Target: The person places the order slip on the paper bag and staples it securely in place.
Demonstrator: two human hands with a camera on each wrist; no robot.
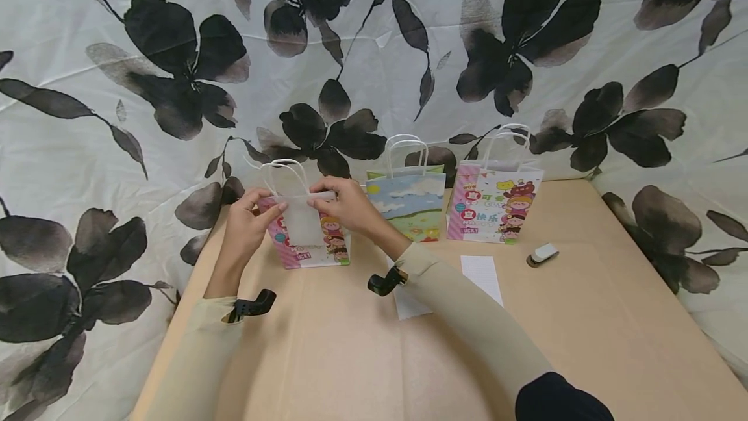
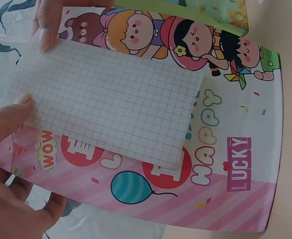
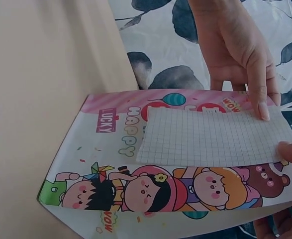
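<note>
A pink and white paper gift bag (image 1: 286, 253) with cartoon children stands on the table, its white twisted handles up. A small sheet of grid paper (image 1: 305, 225) lies flat against its printed front, near the top edge. My left hand (image 1: 242, 229) pinches the paper's upper left corner and the bag's rim, thumb in front and fingers behind. At the upper right corner my right hand (image 1: 353, 210) does the same, its thumb on the paper. In the left wrist view the grid paper (image 2: 111, 102) partly covers the bag's lettering.
Right of the hands stand a gift bag with a sky-and-meadow print (image 1: 406, 203) and another pink cartoon bag (image 1: 467, 203). Two white paper sheets lie on the table, one sheet (image 1: 482, 278) beyond my right sleeve. A small white and dark object (image 1: 542, 255) lies farther right. Floral cloth hangs behind.
</note>
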